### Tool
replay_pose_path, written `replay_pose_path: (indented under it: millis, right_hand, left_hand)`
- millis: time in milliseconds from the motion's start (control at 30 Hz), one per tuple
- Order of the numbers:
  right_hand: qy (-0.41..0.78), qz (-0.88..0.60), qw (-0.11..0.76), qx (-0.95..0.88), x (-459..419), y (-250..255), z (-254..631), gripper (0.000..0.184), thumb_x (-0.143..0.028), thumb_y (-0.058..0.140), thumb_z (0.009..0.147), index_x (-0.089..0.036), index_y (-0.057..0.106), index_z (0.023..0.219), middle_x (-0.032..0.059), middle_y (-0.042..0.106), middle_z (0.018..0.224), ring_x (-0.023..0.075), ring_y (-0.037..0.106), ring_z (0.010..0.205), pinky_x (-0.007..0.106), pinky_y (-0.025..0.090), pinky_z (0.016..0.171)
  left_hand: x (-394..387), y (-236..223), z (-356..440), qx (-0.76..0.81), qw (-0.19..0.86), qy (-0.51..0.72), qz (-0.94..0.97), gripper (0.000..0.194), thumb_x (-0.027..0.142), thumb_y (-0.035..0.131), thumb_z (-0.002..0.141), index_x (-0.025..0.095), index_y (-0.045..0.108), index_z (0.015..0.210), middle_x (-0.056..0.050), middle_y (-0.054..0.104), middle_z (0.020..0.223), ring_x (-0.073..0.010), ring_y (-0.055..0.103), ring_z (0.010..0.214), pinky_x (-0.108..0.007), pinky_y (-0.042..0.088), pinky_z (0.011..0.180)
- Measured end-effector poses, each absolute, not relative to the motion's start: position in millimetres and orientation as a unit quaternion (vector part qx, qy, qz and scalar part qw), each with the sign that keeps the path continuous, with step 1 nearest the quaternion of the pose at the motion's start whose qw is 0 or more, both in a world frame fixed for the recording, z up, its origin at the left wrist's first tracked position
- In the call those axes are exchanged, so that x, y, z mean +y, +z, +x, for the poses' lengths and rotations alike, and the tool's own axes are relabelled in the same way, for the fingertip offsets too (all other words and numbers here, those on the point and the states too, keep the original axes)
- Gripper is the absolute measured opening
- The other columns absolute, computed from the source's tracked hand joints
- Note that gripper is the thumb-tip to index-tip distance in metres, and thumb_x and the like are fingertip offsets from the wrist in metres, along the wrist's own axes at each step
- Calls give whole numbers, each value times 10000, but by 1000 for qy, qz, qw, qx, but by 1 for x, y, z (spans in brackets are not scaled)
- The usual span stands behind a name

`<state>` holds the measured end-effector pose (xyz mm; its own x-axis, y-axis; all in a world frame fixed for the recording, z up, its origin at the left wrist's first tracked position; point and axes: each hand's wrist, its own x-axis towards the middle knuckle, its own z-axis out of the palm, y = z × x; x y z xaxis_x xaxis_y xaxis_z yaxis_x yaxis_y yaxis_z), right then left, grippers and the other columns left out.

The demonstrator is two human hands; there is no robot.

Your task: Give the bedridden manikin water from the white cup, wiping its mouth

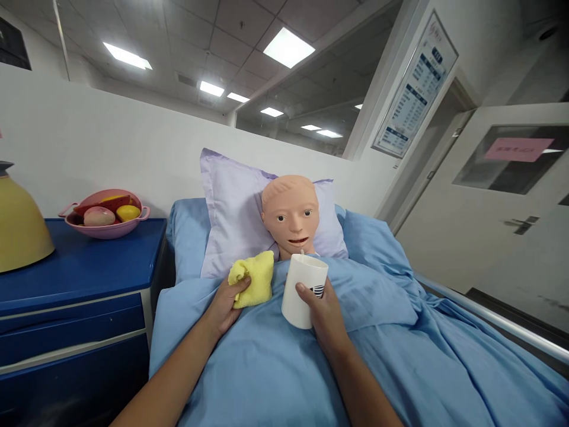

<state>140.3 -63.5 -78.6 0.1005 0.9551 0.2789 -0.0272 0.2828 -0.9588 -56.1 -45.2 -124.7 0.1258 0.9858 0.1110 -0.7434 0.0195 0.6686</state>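
A folded yellow towel (254,280) is gripped in my left hand (226,305), thumb on top, just above the blue quilt (262,362). My right hand (328,317) is wrapped around a white mug (304,284) with dark stripes on its side. The mug is tipped a little, its rim towards a manikin (291,213) that lies in the bed with its head on a lilac pillow (231,207). The manikin's mouth is slightly open, and mug and mouth are apart. The quilt covers its body up to the neck. What the mug contains is hidden.
A blue bedside cabinet (128,261) stands at the left. It carries a pink basket (106,230) of fruit and a yellow, dark-topped container (22,219). A metal bed rail (489,314) runs along the right side. Behind it is a white door (480,196).
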Motion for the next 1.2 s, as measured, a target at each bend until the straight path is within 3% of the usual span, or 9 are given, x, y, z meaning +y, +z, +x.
replay_pose_path:
  millis: [167,300,467,533,667,767,867,1033,1200]
  right_hand:
    - [362,-451,647,-496,-69,-75,133,585,-496,796,631,-223,611,1114,42,723,917,249,661,796,372,541,693]
    - [341,-443,685,-468,-70,-73,132,643,-499,798,614,-224,587,1155,44,711,935,244,653,798,379,533,700]
    - [284,-455,726,-430,-67,-73,136,655,-510,792,617,-218,583,1165,35,686,917,233,634,796,362,522,694]
    - [285,-455,735,-414,-66,-73,138,649,-514,789,622,-220,581,1162,25,676,897,229,630,780,354,522,679]
    - [333,-430,750,-377,-63,-74,141,636,-502,780,657,-234,567,1193,21,671,920,229,647,795,351,537,684]
    - [352,-390,772,-358,-60,-75,143,609,-482,751,708,-236,552,1228,33,674,968,223,656,799,353,547,691]
    - [357,-361,792,-339,-58,-74,145,551,-478,700,759,-233,553,1231,38,677,983,214,657,782,354,549,700]
    - [367,-340,798,-336,-57,-73,145,519,-467,686,773,-220,572,1215,38,678,957,211,655,801,371,545,754]
    - [376,-346,792,-335,-56,-76,146,575,-475,714,749,-221,554,1239,37,670,945,206,653,778,344,557,687]
  left_hand:
    - [-47,-121,-55,213,683,627,310,463,262,768,734,130,609,1148,-117,708,1083,-242,666,1023,-353,521,940]
    - [-48,-119,-56,263,654,622,341,487,313,757,739,154,588,1167,-101,710,1054,-240,673,965,-359,527,873]
    - [-57,-105,-55,456,445,644,424,339,287,785,676,203,667,983,-45,718,902,-239,651,860,-329,506,792]
    - [-63,-91,-50,451,352,682,456,313,229,761,685,235,677,986,-30,718,913,-245,639,912,-326,494,834]
    - [-63,-50,-30,269,242,715,598,268,194,712,740,254,694,1000,-57,677,1206,-263,522,1251,-389,356,1104]
    - [-46,-19,-9,182,243,616,727,189,233,658,801,244,700,984,-69,625,1308,-253,383,1392,-472,185,1203]
    - [-25,-4,9,157,278,550,772,159,245,620,828,230,696,967,-86,605,1334,-251,367,1406,-505,88,1219]
    - [-10,-27,17,171,308,538,766,108,202,620,825,221,706,888,-108,628,1300,-247,414,1377,-454,96,1228]
    - [-14,-59,0,202,309,555,745,212,175,639,802,226,720,991,-105,631,1295,-251,449,1351,-466,111,1231]
